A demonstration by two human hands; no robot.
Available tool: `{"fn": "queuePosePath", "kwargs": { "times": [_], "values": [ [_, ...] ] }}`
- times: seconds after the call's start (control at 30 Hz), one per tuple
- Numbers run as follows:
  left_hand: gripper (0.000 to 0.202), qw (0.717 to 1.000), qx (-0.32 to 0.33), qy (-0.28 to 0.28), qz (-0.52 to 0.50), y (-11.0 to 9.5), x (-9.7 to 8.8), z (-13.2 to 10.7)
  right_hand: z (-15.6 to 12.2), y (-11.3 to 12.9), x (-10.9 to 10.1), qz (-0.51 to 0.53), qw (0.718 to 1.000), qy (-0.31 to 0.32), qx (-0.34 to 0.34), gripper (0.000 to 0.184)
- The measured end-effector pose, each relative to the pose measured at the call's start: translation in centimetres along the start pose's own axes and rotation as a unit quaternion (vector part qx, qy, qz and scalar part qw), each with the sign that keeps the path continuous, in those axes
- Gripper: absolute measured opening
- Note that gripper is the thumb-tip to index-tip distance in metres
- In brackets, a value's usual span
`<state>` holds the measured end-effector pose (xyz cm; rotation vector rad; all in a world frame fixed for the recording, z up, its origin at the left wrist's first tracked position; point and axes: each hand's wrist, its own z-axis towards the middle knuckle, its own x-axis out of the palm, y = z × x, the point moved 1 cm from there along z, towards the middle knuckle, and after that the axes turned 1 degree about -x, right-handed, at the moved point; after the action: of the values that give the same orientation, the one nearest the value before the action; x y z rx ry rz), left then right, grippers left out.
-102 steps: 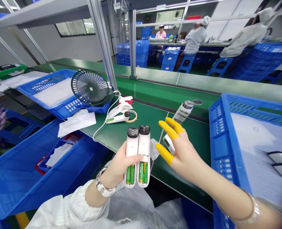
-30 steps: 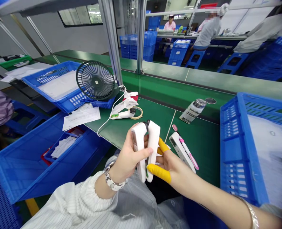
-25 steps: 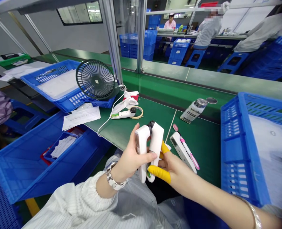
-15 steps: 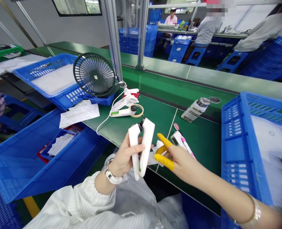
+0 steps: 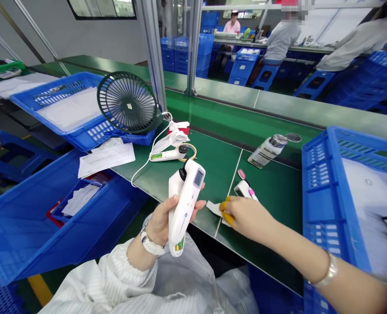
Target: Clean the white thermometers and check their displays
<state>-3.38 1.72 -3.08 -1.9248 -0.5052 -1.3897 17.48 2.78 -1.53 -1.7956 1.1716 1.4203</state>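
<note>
A green workbench [image 5: 213, 157] fills the middle of the frame, with blue crates at the left and right edges and other workers far at the top. In the lower centre the left hand [image 5: 162, 220] is closed around two white thermometers [image 5: 184, 205], held together and tilted, screen side up. Just right of it, the right hand [image 5: 245, 216], with yellow finger cots [image 5: 226, 212], presses down on a small white cloth [image 5: 214, 208] lying on the bench; its fingers are curled on it. A third thermometer [image 5: 244, 189] lies just behind this hand. I think the cloth should be pinched firmly before lifting, while the left hand holds both units steady.
</note>
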Motion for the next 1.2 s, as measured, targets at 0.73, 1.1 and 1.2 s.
{"fn": "queuePosePath", "kwargs": {
  "times": [0.73, 1.1, 1.2],
  "values": [
    [0.097, 0.975, 0.078, -0.043, 0.205, 3.6, 3.1, 0.8, -4.1, 0.7, -4.2, 0.144, 0.910, -0.366, -0.133, 0.024],
    [0.103, 0.964, 0.061, -0.079, 0.247, 3.7, 2.7, 0.7, -3.8, 0.0, -4.5, 0.158, 0.909, -0.382, -0.056, 0.014],
    [0.106, 0.962, 0.046, -0.066, 0.261, 3.9, 2.8, 0.6, -3.7, -0.9, -4.6, 0.155, 0.905, -0.395, -0.019, 0.014]
  ]
}}
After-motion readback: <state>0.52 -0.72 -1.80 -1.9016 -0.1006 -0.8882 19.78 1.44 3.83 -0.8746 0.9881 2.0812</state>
